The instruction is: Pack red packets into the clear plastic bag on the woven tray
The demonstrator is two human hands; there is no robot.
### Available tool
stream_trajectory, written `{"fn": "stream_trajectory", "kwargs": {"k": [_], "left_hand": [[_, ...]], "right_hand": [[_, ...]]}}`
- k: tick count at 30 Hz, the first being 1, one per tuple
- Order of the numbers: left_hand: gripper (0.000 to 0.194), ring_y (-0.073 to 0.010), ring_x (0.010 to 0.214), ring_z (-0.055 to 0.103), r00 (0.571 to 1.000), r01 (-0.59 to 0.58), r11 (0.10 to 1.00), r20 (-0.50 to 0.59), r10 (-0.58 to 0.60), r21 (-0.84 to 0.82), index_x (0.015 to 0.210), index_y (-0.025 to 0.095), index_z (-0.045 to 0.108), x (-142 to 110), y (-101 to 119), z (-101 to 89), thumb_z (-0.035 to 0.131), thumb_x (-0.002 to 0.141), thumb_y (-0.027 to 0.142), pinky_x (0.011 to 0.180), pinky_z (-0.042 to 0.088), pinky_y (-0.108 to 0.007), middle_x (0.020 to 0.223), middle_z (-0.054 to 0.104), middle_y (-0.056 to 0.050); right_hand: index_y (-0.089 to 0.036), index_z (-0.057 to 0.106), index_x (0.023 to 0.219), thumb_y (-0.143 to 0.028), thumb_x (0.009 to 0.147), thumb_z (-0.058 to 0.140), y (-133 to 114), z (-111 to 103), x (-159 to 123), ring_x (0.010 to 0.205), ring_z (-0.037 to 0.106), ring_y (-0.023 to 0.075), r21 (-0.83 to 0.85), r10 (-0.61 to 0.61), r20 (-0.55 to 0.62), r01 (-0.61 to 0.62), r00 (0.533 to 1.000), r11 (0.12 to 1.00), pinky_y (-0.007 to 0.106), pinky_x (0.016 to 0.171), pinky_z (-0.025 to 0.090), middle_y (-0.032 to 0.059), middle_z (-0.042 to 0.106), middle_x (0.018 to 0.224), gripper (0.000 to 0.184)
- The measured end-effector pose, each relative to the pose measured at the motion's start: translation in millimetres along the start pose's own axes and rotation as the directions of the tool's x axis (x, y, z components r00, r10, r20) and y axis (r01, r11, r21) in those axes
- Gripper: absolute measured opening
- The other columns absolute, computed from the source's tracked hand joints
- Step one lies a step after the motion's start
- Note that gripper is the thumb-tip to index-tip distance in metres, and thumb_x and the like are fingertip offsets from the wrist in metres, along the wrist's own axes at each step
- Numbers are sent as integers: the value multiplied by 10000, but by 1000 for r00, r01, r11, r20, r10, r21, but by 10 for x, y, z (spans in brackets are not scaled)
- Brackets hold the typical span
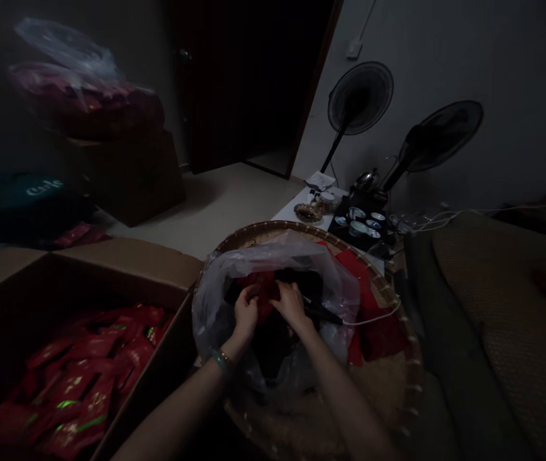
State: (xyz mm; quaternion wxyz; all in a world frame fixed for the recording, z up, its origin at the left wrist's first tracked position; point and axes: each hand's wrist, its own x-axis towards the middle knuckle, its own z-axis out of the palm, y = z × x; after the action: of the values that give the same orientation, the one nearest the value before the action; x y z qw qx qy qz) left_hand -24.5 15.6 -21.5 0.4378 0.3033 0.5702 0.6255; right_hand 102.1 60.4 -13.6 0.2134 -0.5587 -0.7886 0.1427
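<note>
Between my left hand [246,311] and my right hand [291,303] is a small red packet [266,296], its upper part darkened by shadow. Both hands pinch it from either side, over the mouth of a clear plastic bag [215,288]. Dark loose contents [273,346] fill the bag; their kind is hard to make out. A black-handled tool [323,314] with a white cord lies beside my right hand. Under the bag is a round woven bamboo tray [383,390], with flat red packets [357,269] along its right side.
At left stands an open cardboard box [124,256] with many red packets [85,378]. Tea cups [358,228] sit on a black tray beyond the basket. Two fans [360,97] stand by the wall. A woven mat seat [518,288] is at right.
</note>
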Motion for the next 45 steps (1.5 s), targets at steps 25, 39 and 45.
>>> {"fn": "stream_trajectory", "kwargs": {"k": [25,39,45], "left_hand": [[379,-215,949,594,965,-223,949,-91,248,224,1049,183,599,5,285,-199,611,676,248,883,438,-330,1049,642,-73],[390,-214,1044,551,950,-254,927,-110,293,275,1111,186,557,-38,195,-155,577,738,299,930,404,-338,1121,599,-95],[278,-213,901,613,966,-258,902,81,245,347,964,171,655,-71,157,-184,546,763,330,849,452,-334,966,675,-81]], "right_hand": [[-279,504,1194,-194,712,608,-349,-17,-379,1071,457,275,224,-55,-210,103,976,969,458,912,414,95,492,1152,500],[-188,473,613,-520,728,487,-189,248,-270,360,423,80,731,205,165,-259,965,632,205,330,386,-55,427,525,352],[-174,587,751,-455,720,561,-169,149,-255,517,528,122,726,201,58,-180,978,664,218,409,446,6,563,678,284]]}}
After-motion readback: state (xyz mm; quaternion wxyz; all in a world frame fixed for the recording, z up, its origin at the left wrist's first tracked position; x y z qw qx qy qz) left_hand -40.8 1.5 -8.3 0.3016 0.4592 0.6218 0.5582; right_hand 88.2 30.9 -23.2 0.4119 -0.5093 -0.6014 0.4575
